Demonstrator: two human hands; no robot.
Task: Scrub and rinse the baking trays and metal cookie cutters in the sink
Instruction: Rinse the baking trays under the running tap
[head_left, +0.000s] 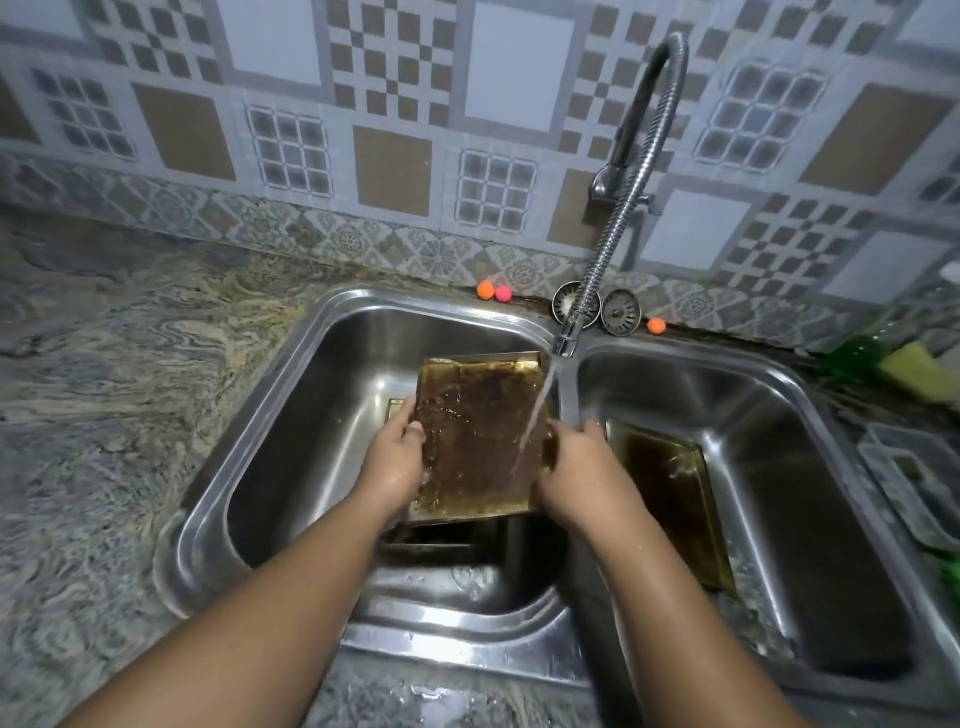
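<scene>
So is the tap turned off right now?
No, water runs from the faucet onto the baking tray held by the left hand and right hand.

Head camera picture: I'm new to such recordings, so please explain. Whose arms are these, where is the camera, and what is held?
No machine here: a person wears the camera on the head, looking down at their own arms. The left hand and right hand grip the side edges of a browned baking tray over the left sink bowl, under water running from the tap. A second tray lies in the right bowl. A yellow sponge sits far right.
</scene>
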